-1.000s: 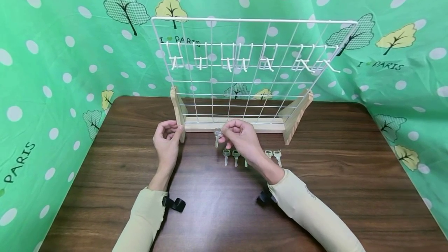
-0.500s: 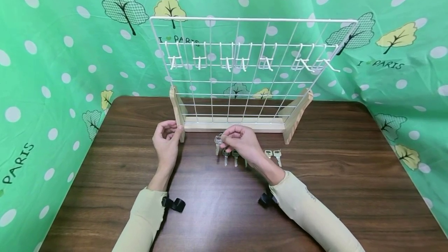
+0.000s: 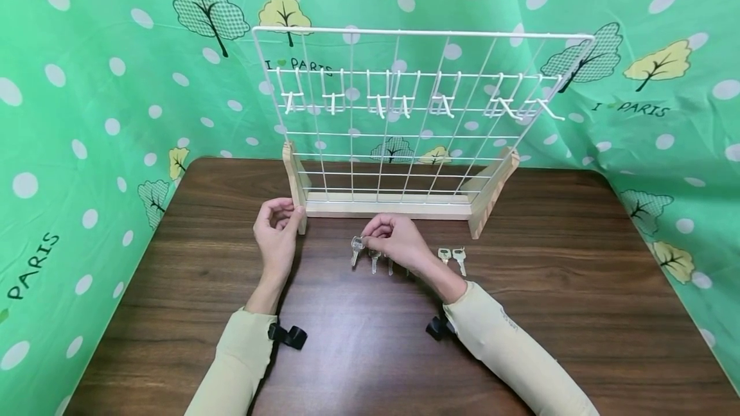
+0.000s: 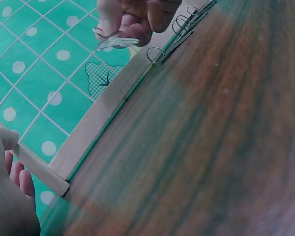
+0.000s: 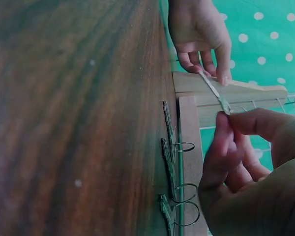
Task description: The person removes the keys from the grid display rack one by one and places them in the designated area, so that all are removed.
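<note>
My right hand (image 3: pixel 399 239) pinches a silver key (image 3: pixel 356 250) by its ring between thumb and fingertips; the key hangs down above the table, left of a row of loose keys (image 3: pixel 374 260). In the right wrist view the pinched key (image 5: pixel 215 93) shows edge-on beyond the thumb. My left hand (image 3: pixel 276 233) grips the left wooden leg (image 3: pixel 295 188) of a white wire grid rack (image 3: pixel 352 135), thumb on one side and fingers on the other, as the left wrist view shows. Part of the key row is hidden behind my right hand.
Several white hooks (image 3: pixel 442 104) hang along the grid's upper part. Two more keys (image 3: pixel 459 255) lie to the right of my right hand on the brown wooden table (image 3: pixel 555 313). A green patterned cloth (image 3: pixel 87 165) surrounds the table.
My right hand has lowered a little and come toward me with the key, which now hangs beside the row's left end. The left hand has stayed on the wooden leg.
</note>
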The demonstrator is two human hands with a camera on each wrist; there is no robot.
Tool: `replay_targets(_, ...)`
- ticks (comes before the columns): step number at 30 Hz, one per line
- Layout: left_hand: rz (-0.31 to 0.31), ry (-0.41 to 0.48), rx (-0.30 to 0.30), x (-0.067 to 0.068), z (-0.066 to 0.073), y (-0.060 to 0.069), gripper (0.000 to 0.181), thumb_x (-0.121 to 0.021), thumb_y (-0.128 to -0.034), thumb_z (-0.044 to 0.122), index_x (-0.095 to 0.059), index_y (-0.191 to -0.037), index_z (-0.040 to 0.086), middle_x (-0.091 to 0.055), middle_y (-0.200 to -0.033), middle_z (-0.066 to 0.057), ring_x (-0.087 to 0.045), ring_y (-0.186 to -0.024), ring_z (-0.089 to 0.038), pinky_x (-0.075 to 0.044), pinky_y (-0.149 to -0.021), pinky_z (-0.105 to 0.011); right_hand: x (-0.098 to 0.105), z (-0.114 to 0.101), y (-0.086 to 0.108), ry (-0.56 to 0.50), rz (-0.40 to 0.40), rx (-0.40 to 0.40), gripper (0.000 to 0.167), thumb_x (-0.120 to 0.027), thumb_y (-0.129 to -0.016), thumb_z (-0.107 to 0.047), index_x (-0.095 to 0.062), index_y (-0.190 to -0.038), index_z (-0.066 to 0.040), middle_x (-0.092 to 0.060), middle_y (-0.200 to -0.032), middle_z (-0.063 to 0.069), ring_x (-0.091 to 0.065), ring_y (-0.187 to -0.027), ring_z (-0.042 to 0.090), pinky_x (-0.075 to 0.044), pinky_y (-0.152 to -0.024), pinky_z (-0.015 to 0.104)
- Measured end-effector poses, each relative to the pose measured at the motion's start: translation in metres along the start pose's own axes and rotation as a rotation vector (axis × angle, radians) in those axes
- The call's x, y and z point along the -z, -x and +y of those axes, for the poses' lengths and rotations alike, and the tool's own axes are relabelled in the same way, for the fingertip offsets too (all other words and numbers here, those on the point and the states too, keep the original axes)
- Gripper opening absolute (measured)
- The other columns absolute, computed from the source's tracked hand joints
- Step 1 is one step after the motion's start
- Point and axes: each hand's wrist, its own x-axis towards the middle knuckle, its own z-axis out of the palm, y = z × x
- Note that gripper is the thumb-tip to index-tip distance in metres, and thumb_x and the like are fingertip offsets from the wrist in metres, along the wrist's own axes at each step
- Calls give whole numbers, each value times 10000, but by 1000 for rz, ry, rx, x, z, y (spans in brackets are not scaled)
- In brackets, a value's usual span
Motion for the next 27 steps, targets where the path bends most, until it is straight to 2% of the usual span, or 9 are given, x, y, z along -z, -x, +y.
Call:
replay_targets(4,-1,0,1,0,0,0,289,-819,-930,-91,-654,-1153,-174,-707,-980,29,-659,-887,-94,-534,-748,-177,0,1,-1,156,11,78,79,-834,-923,-46,-798,-912,-116,-736,-822,-33,-631,-750,114,-474,-678,213)
replay_targets(9,2,-4,4,-1,1,0,288,-819,-932,-87,-654,-1152,-173,-708,-977,35,-662,-889,-93,-535,-751,-176,1,0,-3,228,-6,148,94,-835,-912,-9,-807,-921,-98,-759,-856,-15,-655,-780,114,-523,-715,211)
replay_targets(14,3,-11,1,-1,0,-1,289,-820,-935,-80,-655,-1150,-179,-705,-972,33,-664,-886,-91,-537,-756,-177,2,2,-3,255,-18,162,104,-820,-912,4,-805,-930,-97,-761,-861,-16,-672,-799,106,-551,-754,222)
replay_targets(27,5,-5,-5,0,1,-1,280,-819,-935,-77,-661,-1148,-166,-703,-965,21,-667,-889,-99,-541,-755,-177,3,6,-7,347,34,175,140,-848,-913,-29,-798,-884,-156,-759,-847,-48,-656,-807,97,-547,-782,256)
